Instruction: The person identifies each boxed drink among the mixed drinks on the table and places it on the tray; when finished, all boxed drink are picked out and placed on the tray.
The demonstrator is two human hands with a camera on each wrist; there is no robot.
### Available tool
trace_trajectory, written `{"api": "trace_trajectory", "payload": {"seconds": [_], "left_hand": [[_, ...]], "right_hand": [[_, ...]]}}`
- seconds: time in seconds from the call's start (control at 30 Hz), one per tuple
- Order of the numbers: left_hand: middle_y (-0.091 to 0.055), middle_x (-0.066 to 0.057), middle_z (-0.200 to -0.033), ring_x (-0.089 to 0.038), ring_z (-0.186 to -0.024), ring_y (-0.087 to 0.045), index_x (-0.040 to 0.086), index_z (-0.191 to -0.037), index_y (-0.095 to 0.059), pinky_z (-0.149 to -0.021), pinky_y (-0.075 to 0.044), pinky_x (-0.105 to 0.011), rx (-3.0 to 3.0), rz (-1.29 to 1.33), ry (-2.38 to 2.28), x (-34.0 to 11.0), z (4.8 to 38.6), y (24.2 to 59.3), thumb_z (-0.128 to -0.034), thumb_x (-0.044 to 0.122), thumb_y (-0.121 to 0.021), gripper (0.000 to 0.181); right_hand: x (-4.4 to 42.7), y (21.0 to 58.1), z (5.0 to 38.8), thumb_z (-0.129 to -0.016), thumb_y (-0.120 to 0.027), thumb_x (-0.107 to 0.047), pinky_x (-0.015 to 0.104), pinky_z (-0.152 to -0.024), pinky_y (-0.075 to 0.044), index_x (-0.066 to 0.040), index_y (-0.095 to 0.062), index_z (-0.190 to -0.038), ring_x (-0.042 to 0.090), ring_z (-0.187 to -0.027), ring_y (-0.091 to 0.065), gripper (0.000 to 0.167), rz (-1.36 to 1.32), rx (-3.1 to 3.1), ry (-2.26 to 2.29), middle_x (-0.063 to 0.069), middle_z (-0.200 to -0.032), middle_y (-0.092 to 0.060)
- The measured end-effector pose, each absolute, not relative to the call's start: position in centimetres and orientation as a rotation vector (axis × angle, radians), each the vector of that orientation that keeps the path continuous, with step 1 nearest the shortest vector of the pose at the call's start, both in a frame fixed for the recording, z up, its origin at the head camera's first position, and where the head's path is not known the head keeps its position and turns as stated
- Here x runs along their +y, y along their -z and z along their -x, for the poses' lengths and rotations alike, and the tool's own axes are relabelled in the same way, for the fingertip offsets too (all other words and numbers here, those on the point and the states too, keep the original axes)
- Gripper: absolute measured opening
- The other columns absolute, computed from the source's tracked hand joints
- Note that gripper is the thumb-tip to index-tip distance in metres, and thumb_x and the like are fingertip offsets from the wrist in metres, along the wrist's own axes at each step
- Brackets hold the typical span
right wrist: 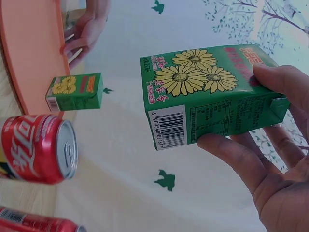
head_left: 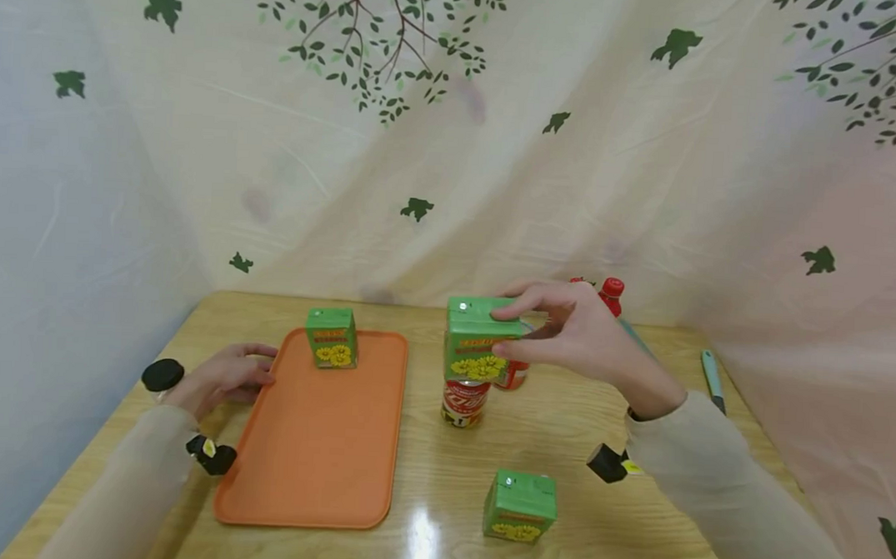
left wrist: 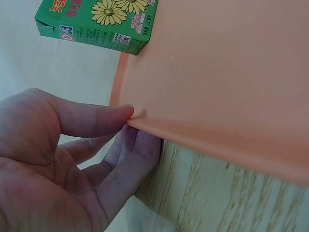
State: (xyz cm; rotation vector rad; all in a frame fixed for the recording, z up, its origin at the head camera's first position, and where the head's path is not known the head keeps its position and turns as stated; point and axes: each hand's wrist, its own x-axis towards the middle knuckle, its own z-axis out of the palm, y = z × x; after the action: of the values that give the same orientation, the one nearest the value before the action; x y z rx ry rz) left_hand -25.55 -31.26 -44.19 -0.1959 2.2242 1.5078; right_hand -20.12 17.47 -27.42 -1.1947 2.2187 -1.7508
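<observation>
My right hand (head_left: 577,331) holds a green drink carton (head_left: 483,339) with yellow flowers, its thumb and fingers gripping the sides. In the right wrist view that carton (right wrist: 203,92) is held up in the air, its barcode showing. An orange tray (head_left: 317,440) lies on the left of the table. At its left rim, my left hand (head_left: 229,378) pinches the edge between thumb and fingers, as the left wrist view of the hand (left wrist: 82,150) shows. Another green carton (head_left: 333,339) stands upright at the tray's far end.
A red soda can (head_left: 463,404) stands behind the held carton, with another red can (head_left: 514,375) beside it. A third green carton (head_left: 521,508) stands near the front. Farther back is a red-capped bottle (head_left: 611,293); a teal-handled utensil (head_left: 711,376) lies at right.
</observation>
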Motion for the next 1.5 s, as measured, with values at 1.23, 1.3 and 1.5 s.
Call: {"api": "trace_trajectory", "payload": {"seconds": [1.23,1.3,1.5], "left_hand": [[-0.058,-0.029,-0.137,-0.019,-0.092,-0.070,-0.011,-0.150,-0.031,-0.076,-0.058,-0.039,2.240,0.175,-1.501,-31.2,25.5,44.2,-0.0955,0.000,-0.062,0.064],[-0.057,-0.029,-0.137,-0.019,-0.092,-0.070,-0.011,-0.150,-0.031,-0.076,-0.058,-0.039,2.238,0.183,-1.506,-31.1,25.5,44.1,-0.0952,-0.001,-0.062,0.064],[-0.055,-0.031,-0.139,-0.018,-0.091,-0.070,-0.012,-0.151,-0.029,-0.075,-0.058,-0.039,2.224,0.169,-1.521,-31.2,25.3,44.0,-0.0950,-0.002,-0.061,0.065]], "right_hand": [[3.1,29.6,24.5,-0.085,-0.079,-0.009,0.031,-0.092,-0.052,-0.008,-0.061,-0.141,0.015,-0.101,-0.068,0.058,1.205,2.309,1.439,0.004,-0.133,-0.066],[2.5,30.1,24.8,-0.086,-0.079,-0.011,0.030,-0.090,-0.052,-0.009,-0.061,-0.141,0.015,-0.101,-0.067,0.058,1.164,2.306,1.429,0.004,-0.130,-0.067],[0.7,31.7,25.3,-0.085,-0.080,-0.009,0.028,-0.082,-0.055,-0.008,-0.061,-0.140,0.017,-0.097,-0.066,0.058,1.044,2.305,1.401,0.005,-0.130,-0.065]]}}
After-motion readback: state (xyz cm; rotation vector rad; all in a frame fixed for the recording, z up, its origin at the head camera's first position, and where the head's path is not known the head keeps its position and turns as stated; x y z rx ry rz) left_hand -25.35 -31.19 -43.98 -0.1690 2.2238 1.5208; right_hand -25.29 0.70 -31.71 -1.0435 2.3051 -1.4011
